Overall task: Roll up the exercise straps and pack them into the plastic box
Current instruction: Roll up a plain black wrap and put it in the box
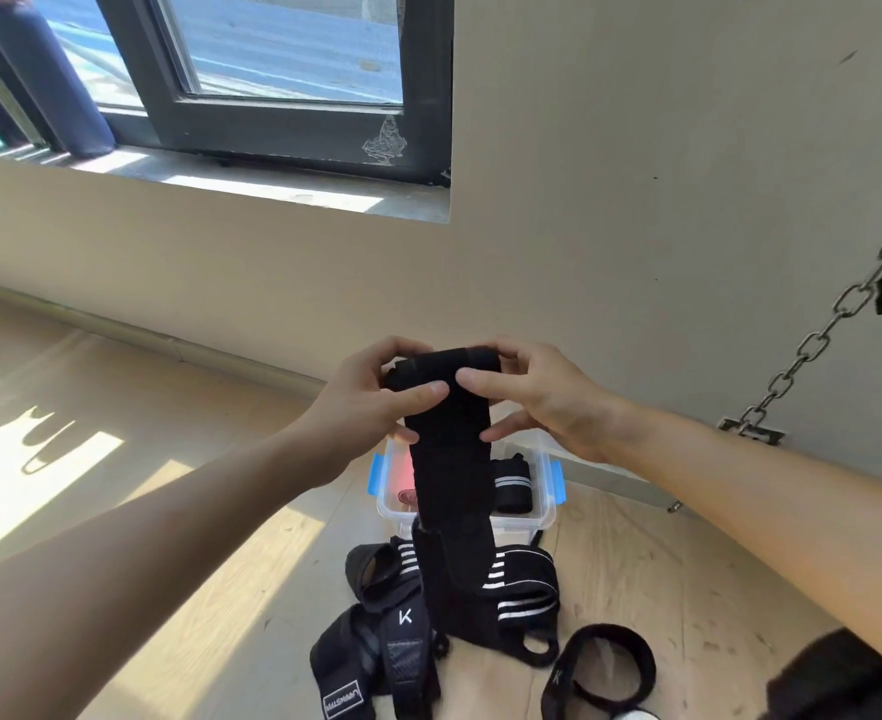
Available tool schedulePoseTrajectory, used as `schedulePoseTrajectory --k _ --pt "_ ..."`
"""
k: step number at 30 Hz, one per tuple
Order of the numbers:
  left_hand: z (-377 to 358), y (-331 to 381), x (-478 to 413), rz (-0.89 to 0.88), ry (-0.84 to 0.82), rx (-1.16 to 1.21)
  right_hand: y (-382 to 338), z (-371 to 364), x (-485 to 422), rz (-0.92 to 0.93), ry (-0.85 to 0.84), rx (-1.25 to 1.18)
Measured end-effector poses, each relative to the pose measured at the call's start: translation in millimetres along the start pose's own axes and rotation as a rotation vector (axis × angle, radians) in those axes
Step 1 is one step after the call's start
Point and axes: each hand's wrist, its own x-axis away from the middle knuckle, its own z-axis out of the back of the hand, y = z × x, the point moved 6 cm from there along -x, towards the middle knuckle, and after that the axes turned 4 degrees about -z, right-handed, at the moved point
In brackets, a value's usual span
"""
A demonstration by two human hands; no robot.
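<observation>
A long black exercise strap (452, 449) hangs in the air above the floor, its top end curled over. My left hand (376, 397) pinches that top end from the left and my right hand (537, 392) pinches it from the right. Below stands a clear plastic box (545, 517) with blue clips. Inside it lies a rolled black strap with white stripes (512, 485). In front of the box, more black straps (522, 589) lie in a heap on the floor, some with white stripes.
A black loop cuff (605, 667) lies on the wooden floor at the lower right. A metal chain (813, 345) runs down to a wall anchor on the right. A window (272, 70) sits in the beige wall at upper left.
</observation>
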Motion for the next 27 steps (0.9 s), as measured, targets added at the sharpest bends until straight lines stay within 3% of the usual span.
schedulePoseTrajectory --k 3,8,15,23,27 --pt "-0.4 0.2 -0.9 -0.045 0.002 -0.007 4.6 -2.1 -0.6 -0.072 -0.017 -0.021" --pt "-0.8 1.1 -2.6 -0.062 -0.001 -0.049 -0.1 1.3 0.3 -0.004 0.003 -0.038" --pt "-12.2 -11.0 4.4 0.202 -0.211 0.054 -7.6 4.3 2.7 0.091 0.050 -0.078" --pt "-8.4 -8.0 1.0 0.138 -0.071 0.044 -1.2 1.1 -1.3 0.197 0.081 0.115" --pt "-4.3 -6.3 -0.5 0.096 -0.049 0.040 0.7 1.8 0.0 0.121 0.056 0.077"
